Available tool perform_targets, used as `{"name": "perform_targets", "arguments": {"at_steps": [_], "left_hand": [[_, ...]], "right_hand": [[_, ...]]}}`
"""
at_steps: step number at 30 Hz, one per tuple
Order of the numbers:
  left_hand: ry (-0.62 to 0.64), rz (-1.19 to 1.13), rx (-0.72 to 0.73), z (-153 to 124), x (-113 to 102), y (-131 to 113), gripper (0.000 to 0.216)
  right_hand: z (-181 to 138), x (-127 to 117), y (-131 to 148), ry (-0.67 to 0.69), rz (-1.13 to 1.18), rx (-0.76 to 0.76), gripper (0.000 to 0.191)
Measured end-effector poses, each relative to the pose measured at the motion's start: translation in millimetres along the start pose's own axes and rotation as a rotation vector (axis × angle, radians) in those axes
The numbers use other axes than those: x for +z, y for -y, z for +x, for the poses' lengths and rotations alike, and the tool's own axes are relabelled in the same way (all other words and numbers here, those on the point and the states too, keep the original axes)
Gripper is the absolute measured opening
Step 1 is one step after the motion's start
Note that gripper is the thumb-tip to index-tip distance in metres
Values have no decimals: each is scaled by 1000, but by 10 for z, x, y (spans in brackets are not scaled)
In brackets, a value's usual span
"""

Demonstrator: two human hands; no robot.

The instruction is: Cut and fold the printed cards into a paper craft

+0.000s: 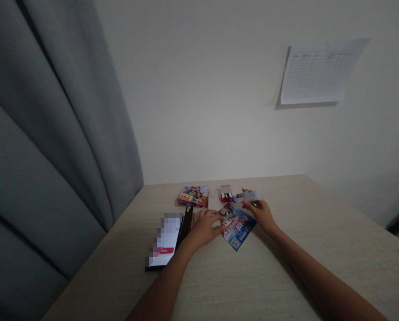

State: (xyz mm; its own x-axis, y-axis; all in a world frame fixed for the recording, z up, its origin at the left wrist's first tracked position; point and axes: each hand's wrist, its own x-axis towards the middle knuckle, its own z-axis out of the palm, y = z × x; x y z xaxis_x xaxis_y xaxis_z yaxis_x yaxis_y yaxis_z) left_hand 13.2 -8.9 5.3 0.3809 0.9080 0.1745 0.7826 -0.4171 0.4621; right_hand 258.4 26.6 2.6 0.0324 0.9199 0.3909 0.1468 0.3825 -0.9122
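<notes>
A blue printed leaflet [237, 228] with a square code in its lower corner lies turned at an angle on the table. The thumb and fingers of my left hand [206, 227] close on its left edge. Above its far edge, my right hand [260, 215] grips what looks like a glue bottle [252, 195], translucent with a printed label. The bottle is held nearly level, its blue tip pointing left and close to the leaflet's far corner. Just beyond that tip sits a small open red-and-white box [226, 194] with something dark in it.
A stack of colourful leaflets [194, 196] rests at the back left. Left of my left hand are a tablet or phone with a lit, partly blurred screen [168, 236] and a dark narrow object [186, 223]. A grey curtain [68, 111] hangs along the table's left side.
</notes>
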Motion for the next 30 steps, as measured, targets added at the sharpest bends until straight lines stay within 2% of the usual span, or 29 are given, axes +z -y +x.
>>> {"name": "perform_targets", "arguments": {"at_steps": [6,10,16,23,30], "left_hand": [[2,-11,3,-4,13,19,28],[2,-7,6,0,23,35,29],[17,7,10,0,2,27,29],[9,23,7,0,9,31,30],[3,20,15,-1,16,48,29]], "right_hand": [[7,-32,20,15,50,-19,53],[1,-32,-8,-5,1,-94,61],[18,-35,-20,87,-3,-114,69],[49,-63,-125,93,47,-24,51],[56,-89,-171,-50,-44,-49,44]]}}
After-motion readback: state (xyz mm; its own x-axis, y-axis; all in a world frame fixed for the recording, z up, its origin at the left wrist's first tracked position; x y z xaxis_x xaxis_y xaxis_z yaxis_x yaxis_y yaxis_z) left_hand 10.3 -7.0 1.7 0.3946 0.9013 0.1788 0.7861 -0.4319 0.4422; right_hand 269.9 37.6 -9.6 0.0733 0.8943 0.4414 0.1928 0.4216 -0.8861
